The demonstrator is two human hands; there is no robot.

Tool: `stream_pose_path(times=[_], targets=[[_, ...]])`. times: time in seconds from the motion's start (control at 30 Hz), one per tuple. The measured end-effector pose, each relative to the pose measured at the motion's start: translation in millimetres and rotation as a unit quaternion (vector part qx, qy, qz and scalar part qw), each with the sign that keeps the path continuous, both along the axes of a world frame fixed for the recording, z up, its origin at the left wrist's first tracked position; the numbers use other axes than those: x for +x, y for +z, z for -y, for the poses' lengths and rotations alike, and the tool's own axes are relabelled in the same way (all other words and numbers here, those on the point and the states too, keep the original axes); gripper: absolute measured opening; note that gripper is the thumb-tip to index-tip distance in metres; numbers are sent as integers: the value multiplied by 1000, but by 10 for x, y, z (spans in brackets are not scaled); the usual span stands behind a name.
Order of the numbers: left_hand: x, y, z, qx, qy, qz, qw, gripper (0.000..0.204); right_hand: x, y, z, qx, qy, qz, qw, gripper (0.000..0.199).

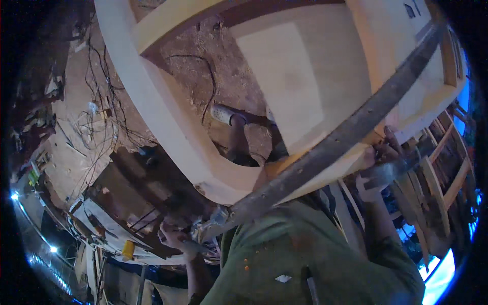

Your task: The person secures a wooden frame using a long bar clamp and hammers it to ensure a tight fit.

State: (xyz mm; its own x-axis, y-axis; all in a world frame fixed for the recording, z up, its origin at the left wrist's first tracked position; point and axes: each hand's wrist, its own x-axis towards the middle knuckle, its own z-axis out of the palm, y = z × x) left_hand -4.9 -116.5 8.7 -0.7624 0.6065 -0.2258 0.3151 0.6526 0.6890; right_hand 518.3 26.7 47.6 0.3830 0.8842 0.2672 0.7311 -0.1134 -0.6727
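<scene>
Diagonally over the near edge of the pale wooden frame (162, 112) lies a long dark metal bar (330, 145), from the near-left corner to beyond the right side. Frame looks largely put together: the left rail curves into the near edge, and a broad flat panel (284, 76) sits inside. Bar is placed; judging by the hands near it, that step looks underway, not finished. Whether it is tightened or merely resting, cannot tell. Wood shows bare and pale, so any finishing looks undone.

At the bar's near-left end is a metal fitting (218, 216). Left hand (178, 241) is just beside it, fingers part-curled; cannot tell whether they grip anything. Right hand (367, 189) is below the bar, near the frame's near-right corner; blurred, grip cannot be told.

Further out: a pale perforated shoe (222, 114) on the dirt ground (195, 84) seen through the frame, loose cables (109, 101) beyond the left rail, wooden slats (447, 173) off the right side.
</scene>
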Motion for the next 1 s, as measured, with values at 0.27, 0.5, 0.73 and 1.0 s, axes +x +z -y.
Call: stream_pose_path(times=[0.27, 0.5, 0.73, 1.0], targets=[[146, 122, -416, 53, 92, 127, 986, 22, 216, -61, 117, -74, 51, -59, 994, 47], [178, -84, -552, 206, 121, 0, 971, 15, 86, 72, -37, -39, 59, -151, 986, 41], [133, 60, -565, 222, 71, 182, 955, 20, 244, 212, 16, -12, 143, 68, 987, 43], [-452, -279, -229, 99, 33, 269, 957, 17, 212, 240, -14, 4, 169, 103, 980, 48]])
